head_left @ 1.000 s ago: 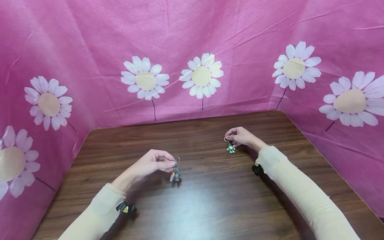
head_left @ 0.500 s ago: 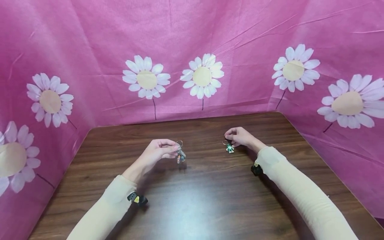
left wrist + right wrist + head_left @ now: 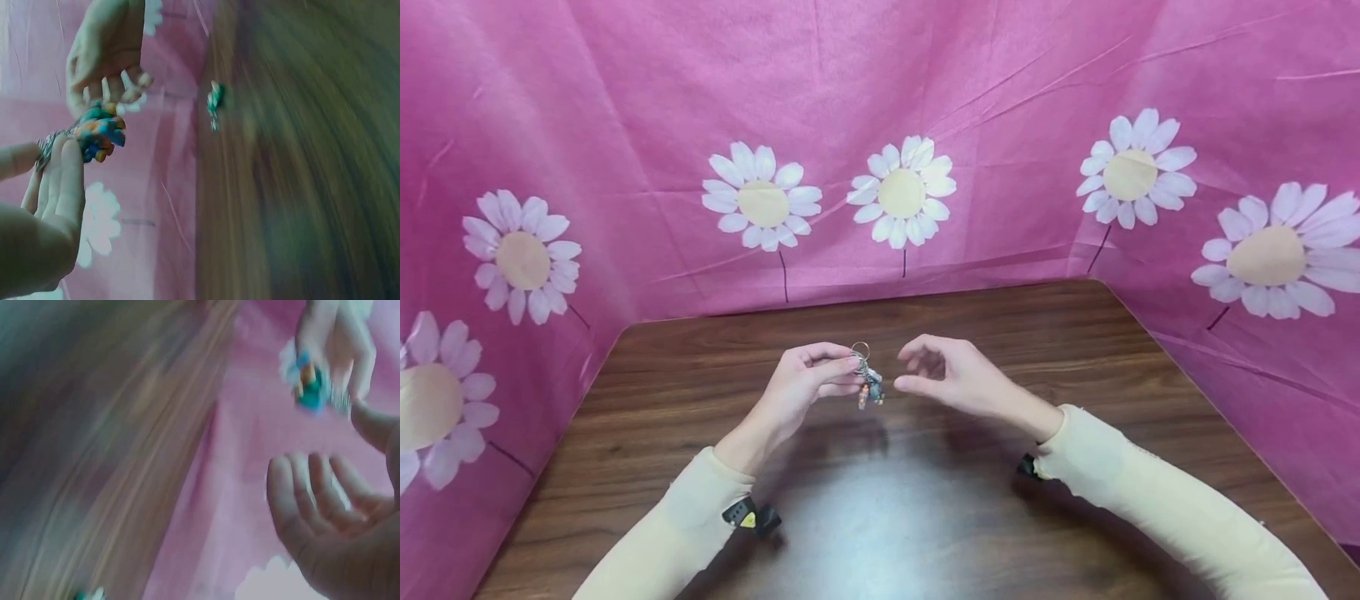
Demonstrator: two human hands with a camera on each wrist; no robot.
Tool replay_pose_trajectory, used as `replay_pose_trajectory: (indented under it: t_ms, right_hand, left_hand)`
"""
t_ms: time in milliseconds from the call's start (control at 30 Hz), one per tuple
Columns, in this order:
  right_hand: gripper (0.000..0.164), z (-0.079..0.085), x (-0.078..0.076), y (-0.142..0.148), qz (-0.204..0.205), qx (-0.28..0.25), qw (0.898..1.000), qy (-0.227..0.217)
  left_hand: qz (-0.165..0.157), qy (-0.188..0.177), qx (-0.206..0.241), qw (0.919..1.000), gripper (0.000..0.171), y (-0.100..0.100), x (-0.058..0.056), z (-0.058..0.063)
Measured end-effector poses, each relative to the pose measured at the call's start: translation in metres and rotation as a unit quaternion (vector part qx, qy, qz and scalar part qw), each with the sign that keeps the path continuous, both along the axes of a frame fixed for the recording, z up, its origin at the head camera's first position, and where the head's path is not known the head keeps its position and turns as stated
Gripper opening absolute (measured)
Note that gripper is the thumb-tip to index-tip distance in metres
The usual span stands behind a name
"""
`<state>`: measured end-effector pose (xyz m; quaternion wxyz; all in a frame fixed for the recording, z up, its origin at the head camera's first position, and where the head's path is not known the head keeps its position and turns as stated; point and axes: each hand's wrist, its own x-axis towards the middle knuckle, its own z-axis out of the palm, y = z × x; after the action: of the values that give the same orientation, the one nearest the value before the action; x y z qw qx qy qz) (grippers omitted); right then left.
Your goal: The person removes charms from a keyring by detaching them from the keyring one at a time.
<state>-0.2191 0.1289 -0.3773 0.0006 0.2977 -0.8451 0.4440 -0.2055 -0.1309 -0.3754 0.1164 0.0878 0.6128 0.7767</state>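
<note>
My left hand (image 3: 805, 383) pinches a bunch of figure keychains (image 3: 872, 391) by their metal rings and chains, over the middle of the table. In the left wrist view these small figures (image 3: 100, 132) show green, orange and blue and hang together from the fingertips. Just to their right is my right hand (image 3: 962, 377), fingers loosely bent, thumb apart, holding nothing. A green figure keychain (image 3: 216, 97) lies on the table in the left wrist view; in the head view the right hand hides it. Its edge also shows at the bottom of the right wrist view.
The brown wood-grain table (image 3: 700, 342) is enclosed by a pink cloth (image 3: 1000, 67) printed with white daisies. Its far edge runs close to the cloth. Black wrist straps sit at both cream sleeves (image 3: 1135, 467).
My left hand has moved away from me and slightly right with the keychains. My right hand has let go of the green keychain and come left toward the left hand.
</note>
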Motion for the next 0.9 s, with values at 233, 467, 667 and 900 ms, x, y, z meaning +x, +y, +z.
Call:
replay_pose_trajectory:
  t_ms: [233, 467, 667, 900]
  right_hand:
    - [0.067, -0.001, 0.025, -0.028, 0.036, -0.039, 0.998, -0.036]
    - [0.05, -0.001, 0.032, -0.03, 0.049, -0.056, 0.995, -0.064]
    - [0.043, 0.002, 0.035, -0.027, 0.097, -0.115, 0.978, -0.142]
    - [0.043, 0.002, 0.038, -0.019, 0.112, -0.12, 0.974, -0.155]
  left_hand:
    - [-0.01, 0.004, 0.045, 0.9989, 0.009, 0.008, 0.013, 0.01]
    - [-0.009, -0.008, 0.047, 0.9988, 0.012, 0.005, 0.02, 0.013]
    - [-0.017, -0.022, 0.06, 0.9978, 0.013, 0.002, 0.024, 0.014]
    - [-0.047, -0.005, 0.073, 0.9962, 0.009, -0.002, 0.032, 0.015]
